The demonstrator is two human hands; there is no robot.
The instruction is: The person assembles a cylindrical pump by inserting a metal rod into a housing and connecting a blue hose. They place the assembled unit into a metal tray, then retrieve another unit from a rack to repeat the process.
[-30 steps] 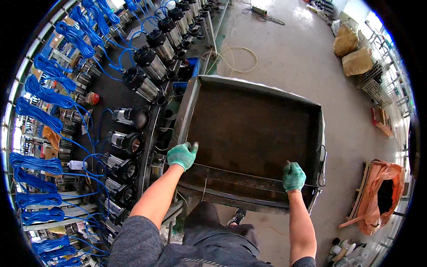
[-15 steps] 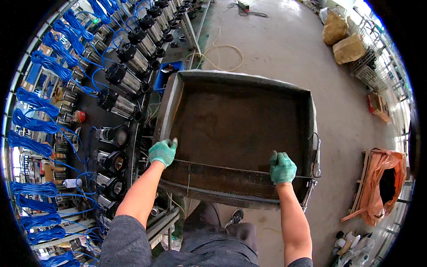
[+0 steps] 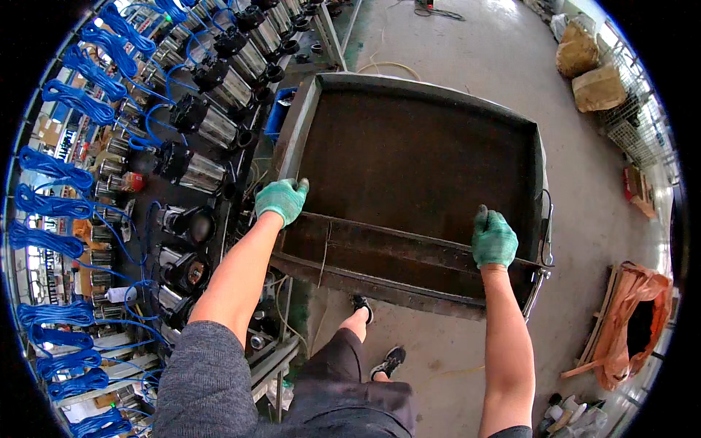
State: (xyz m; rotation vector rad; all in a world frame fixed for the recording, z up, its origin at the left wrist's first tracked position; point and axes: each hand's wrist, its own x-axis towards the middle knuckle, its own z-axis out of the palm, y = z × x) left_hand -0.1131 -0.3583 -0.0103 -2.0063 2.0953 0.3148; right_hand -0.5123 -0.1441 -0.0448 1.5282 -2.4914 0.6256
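In front of me is a large, shallow, dark metal tray-like cart (image 3: pixel 431 96) with raised rims and a brown, stained bed. A thin dark bar (image 3: pixel 387 232) runs across its near part. Wearing a green glove, my left hand (image 3: pixel 282 201) is closed round the bar's left end, beside the cart's left wall. My right hand (image 3: pixel 494 238), gloved alike, grips the same bar near its right end. Both thumbs point up and away from me. A thin wire (image 3: pixel 326 255) hangs down from the bar between my hands. At the right corner sits a metal hook-like fitting (image 3: pixel 546 226).
Along the left, a workbench holds several steel pump-like cylinders (image 3: pixel 191 169) and coiled blue cables (image 3: pixel 57 239). A blue bin (image 3: pixel 278 117) stands by the cart's far left corner. To the right are brown sacks (image 3: pixel 599 87), a wire cage (image 3: pixel 634 142) and an orange bag (image 3: pixel 612 328) on wood.
The cart and both my hands have shifted up and to the right in view, with the cart slightly turned clockwise. My legs have stepped, and both shoes now show. Both hands keep hold of the bar.
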